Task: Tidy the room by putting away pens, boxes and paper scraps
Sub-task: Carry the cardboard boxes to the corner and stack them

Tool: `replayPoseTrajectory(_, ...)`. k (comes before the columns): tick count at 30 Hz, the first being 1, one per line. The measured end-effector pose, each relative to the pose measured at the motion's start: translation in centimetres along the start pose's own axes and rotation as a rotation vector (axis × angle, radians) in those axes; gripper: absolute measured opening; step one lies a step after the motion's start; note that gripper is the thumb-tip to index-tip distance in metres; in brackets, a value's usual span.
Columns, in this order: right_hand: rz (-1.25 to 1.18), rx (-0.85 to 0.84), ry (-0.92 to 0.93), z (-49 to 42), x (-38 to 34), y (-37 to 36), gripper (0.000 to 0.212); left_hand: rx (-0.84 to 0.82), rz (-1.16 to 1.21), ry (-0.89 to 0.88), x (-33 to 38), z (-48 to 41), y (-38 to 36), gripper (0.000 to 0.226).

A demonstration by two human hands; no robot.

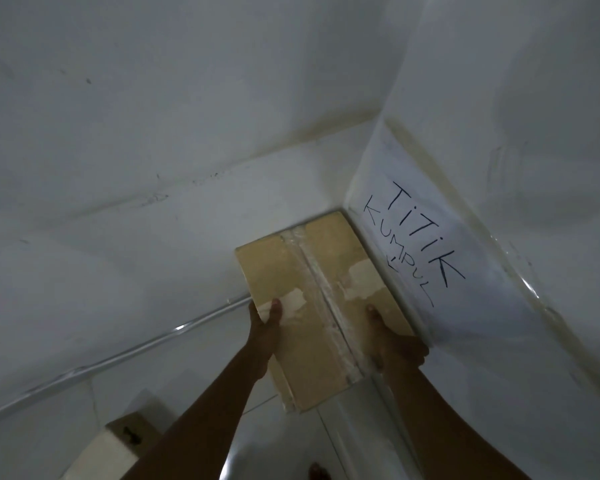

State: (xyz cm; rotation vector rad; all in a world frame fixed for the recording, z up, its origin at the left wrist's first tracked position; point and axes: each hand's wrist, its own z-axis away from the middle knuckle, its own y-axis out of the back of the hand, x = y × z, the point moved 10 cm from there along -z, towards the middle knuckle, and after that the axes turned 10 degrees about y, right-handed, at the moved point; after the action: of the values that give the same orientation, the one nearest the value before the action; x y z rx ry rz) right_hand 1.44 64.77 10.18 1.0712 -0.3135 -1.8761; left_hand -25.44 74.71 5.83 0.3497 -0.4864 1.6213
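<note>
A flat brown cardboard box [312, 299], taped down its middle with torn white label patches, lies in the corner where two white walls meet. My left hand [265, 327] grips its left edge, thumb on top. My right hand [395, 344] holds its right edge against the wall, thumb on the top face. Whether the box rests on the floor or hangs just above it I cannot tell.
A white paper sign [426, 244] with handwritten "TITIK KUMPUL" is taped on the right wall beside the box. A second cardboard box [118, 448] sits on the white tiled floor at the lower left. A thin pipe [118, 355] runs along the left wall's base.
</note>
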Motion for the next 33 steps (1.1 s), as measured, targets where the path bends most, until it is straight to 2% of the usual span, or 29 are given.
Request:
replayPoseTrajectory(4,-0.014,-0.031,-0.003,-0.1,-0.2,-0.4,0.122,0.009,-0.042,0.046,0.3,0.3,0.3,0.060)
replayPoseTrajectory(9,0.020,-0.084,-0.007,0.1,0.5,-0.6,0.125,0.043,-0.136,0.139,-0.5,1.0,2.5,0.061)
replayPoseTrajectory(12,0.112,-0.111,0.022,1.1,-0.4,-0.4,0.118,0.060,-0.207,0.113,-0.1,2.6,3.3,0.059)
replayPoseTrajectory(16,0.274,-0.104,0.082,3.5,-2.3,0.6,0.113,0.113,-0.298,0.085,1.3,5.2,4.6,0.065)
replayPoseTrajectory(22,0.574,-0.303,0.306,10.2,-6.2,0.3,0.128,0.138,-0.516,-0.043,5.0,11.2,7.5,0.060)
replayPoseTrajectory(24,0.619,-0.364,0.396,13.0,-8.1,0.3,0.123,0.157,-0.573,-0.081,6.5,13.5,8.3,0.059)
replayPoseTrajectory(30,0.644,-0.485,0.724,22.9,-14.6,1.1,0.111,0.152,-0.543,-0.144,11.4,21.2,10.8,0.058)
replayPoseTrajectory(33,0.701,-0.532,0.815,27.1,-16.3,1.6,0.108,0.180,-0.708,-0.234,13.6,25.3,11.2,0.059)
